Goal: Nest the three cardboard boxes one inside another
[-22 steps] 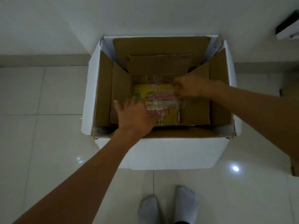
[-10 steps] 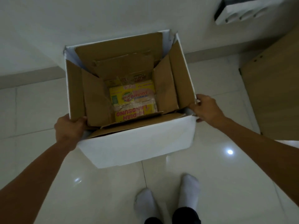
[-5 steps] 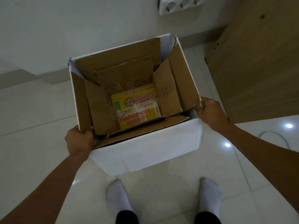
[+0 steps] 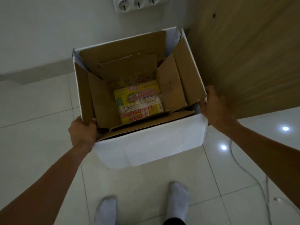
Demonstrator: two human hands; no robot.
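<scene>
A large white cardboard box (image 4: 151, 143) with a brown inside hangs lifted above the floor. A brown middle box (image 4: 102, 103) sits inside it, flaps standing up. At the bottom of that lies a small yellow printed box (image 4: 139, 103). My left hand (image 4: 82, 132) grips the large box's near left corner, thumb over the rim. My right hand (image 4: 214, 109) grips its near right corner.
White tiled floor (image 4: 32, 127) all around. A wooden cabinet side (image 4: 246, 54) stands close on the right. A white socket strip (image 4: 138, 4) is on the wall behind. A thin cable (image 4: 253, 174) runs on the floor at right. My socked feet (image 4: 178, 197) are below the box.
Both hands left the inside of the boxes, took the large box by its near corners and lifted it. It has moved right toward the wooden cabinet, and the view turned with it.
</scene>
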